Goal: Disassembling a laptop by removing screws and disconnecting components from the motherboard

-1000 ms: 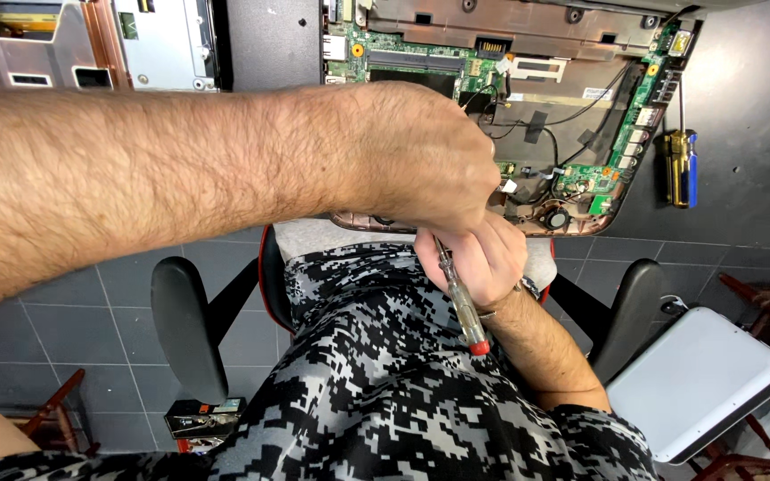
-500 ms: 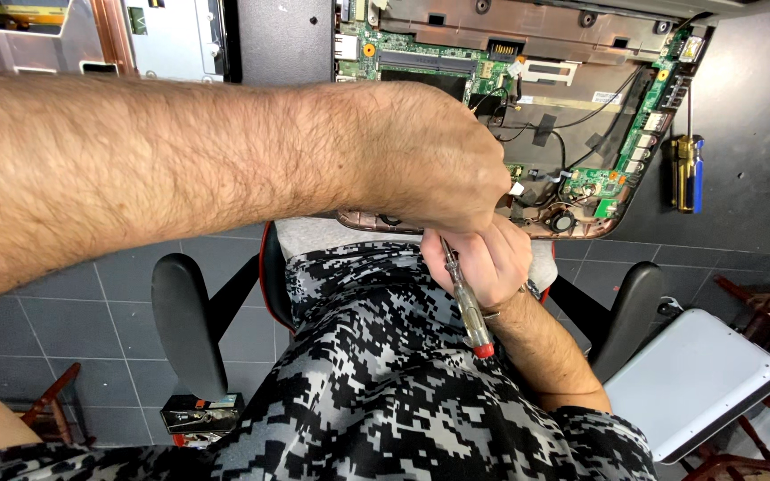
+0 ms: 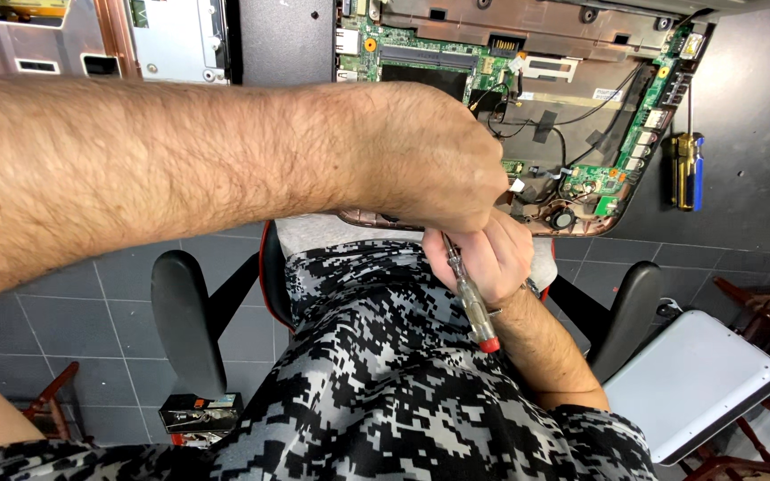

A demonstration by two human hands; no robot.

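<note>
Hands (image 3: 456,178) grip slim clear-handled screwdriver (image 3: 470,298) over laptop board (image 3: 430,53).

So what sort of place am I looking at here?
Probably an electronics repair bench. An opened laptop with its green circuit board bare lies on a dark table, a spare screwdriver beside it, and the right hand holds a clear-handled screwdriver.

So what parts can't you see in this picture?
Head view, the only one:
- The screwdriver tip: hidden behind the left hand.
- The near edge of the opened laptop: covered by both hands; the right hand is half hidden too.
- The laptop's far side: cut off by the top edge.
- The circuit board's small parts: too tiny to tell.
</note>
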